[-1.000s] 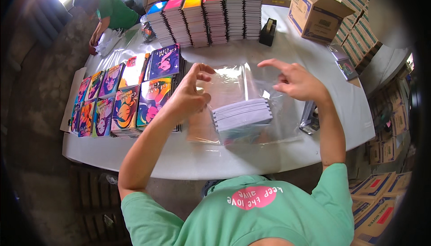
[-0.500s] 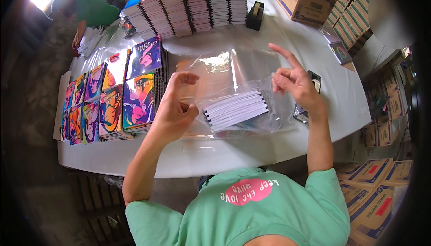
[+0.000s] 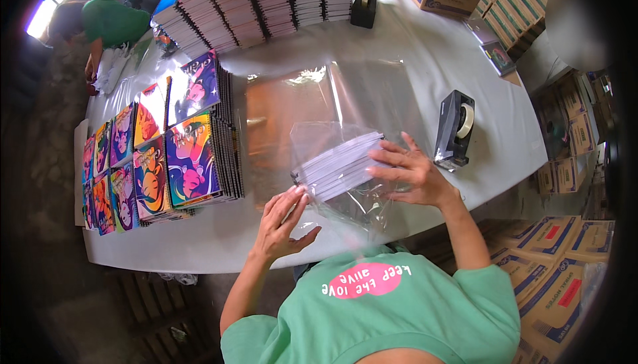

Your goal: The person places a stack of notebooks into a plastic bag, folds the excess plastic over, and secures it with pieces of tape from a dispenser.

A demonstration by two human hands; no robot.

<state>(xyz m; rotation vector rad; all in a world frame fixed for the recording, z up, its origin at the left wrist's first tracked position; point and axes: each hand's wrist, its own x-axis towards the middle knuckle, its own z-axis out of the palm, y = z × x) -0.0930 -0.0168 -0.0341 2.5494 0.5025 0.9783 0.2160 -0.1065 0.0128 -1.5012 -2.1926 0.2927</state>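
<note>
Clear plastic is the annoying bit with this one. What I've got is a white-edged bundle of paper (image 3: 339,164), probably notebooks going by the dark bits at its ends, sitting on the desk (image 3: 133,247) right in front of me with a loose clear wrap (image 3: 375,214) around it. Can't tell whether the wrap goes all the way underneath.

Left fingers (image 3: 287,199) are fairly straight, tips against the near left corner, thumb well out from them, so not a pinch. Right fingers (image 3: 395,173) are spread wide over the right end.

My guess on handling: heavy for its size and stiff along its length, but the layers could slide and fan if you only squeeze the middle. Film's the opposite: light, floppy, slick, easy to crease or tear with a nail. I'd take the bundle by both short ends, palms flat, and press inward so everything stays square. For the wrap, pinch a loose edge, not the tight part by the corners.

Black tape dispenser (image 3: 454,128) is off to my right, bright-covered notebooks (image 3: 193,151) stacked left.
</note>
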